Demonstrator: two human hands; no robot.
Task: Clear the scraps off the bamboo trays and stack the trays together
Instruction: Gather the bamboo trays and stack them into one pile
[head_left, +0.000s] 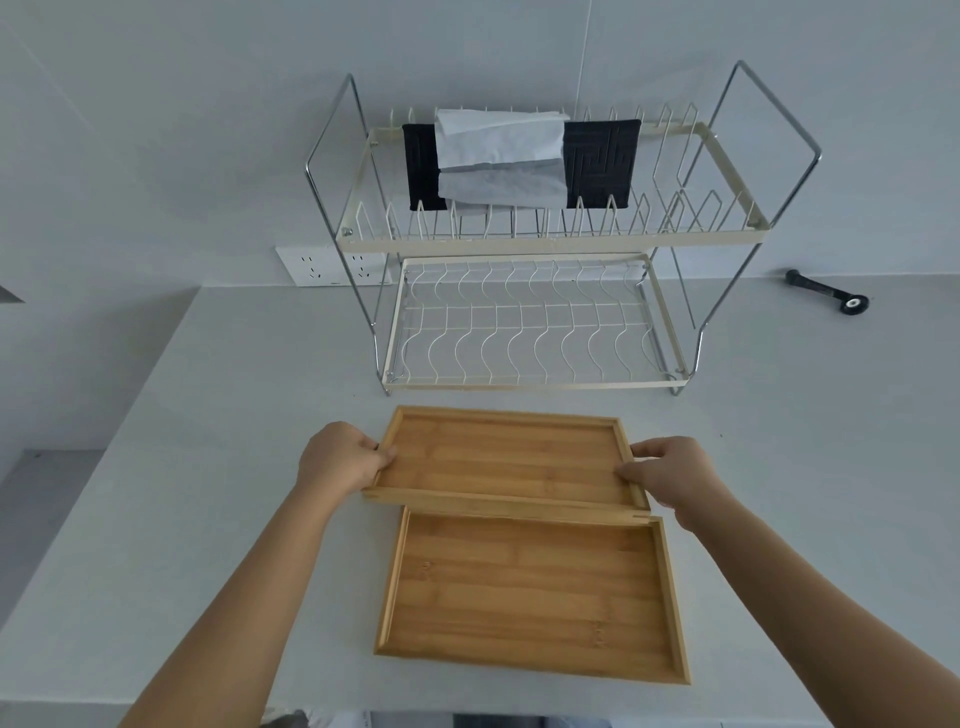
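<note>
Each grip pinches an end rail of the far bamboo tray (501, 457) at frame centre: the left hand (340, 457) clamps the left rail, thumb on top, and the right hand (670, 475) clamps the right rail. That tray looks tilted, its near edge overlapping the far rail of the near bamboo tray (530, 597), which lies flat on the desk (208, 467) at lower centre. Both trays look scrap-free, so stacking seems in hand; next, carry the held tray toward the lower frame, square it, and lower it.

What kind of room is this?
Probably a kitchen: a two-tier dish rack stands on a pale counter by wall sockets, and two hands hold a bamboo tray.
</note>
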